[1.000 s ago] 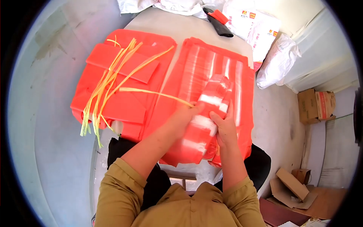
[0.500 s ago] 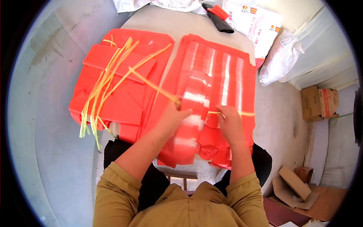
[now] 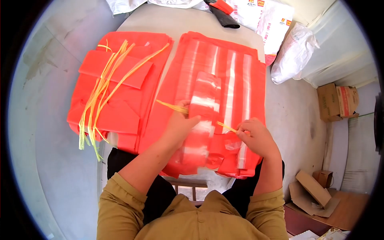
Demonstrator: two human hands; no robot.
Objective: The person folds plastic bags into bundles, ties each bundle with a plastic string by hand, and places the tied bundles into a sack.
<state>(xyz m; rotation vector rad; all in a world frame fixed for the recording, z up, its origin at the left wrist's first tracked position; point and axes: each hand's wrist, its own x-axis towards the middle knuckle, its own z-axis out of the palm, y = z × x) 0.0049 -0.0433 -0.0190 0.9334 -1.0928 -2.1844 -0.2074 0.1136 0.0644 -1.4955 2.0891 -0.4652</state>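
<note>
My left hand [image 3: 180,126] is closed around the left side of a narrow folded bundle of red plastic bags [image 3: 204,116] with pale shiny bands. A yellow strip [image 3: 171,105] sticks out leftward from behind its fingers. At the bundle's right side, my right hand [image 3: 256,137] pinches a yellow plastic strip [image 3: 227,127] between thumb and fingers. How the strip runs behind the bundle is hidden. Beneath both hands lies a wide stack of red plastic bags [image 3: 247,86] with white stripes.
Several loose yellow strips [image 3: 105,78] lie across another red stack [image 3: 124,108] on the left of the table [image 3: 160,20]. White printed sacks [image 3: 274,30] and a black item [image 3: 224,18] are at the back. Cardboard boxes [image 3: 338,102] stand to the right.
My right hand has moved right and slightly down, drawing the yellow strip with it. Less of the strip shows beyond my left hand, which still holds the bundle. The view has shifted slightly.
</note>
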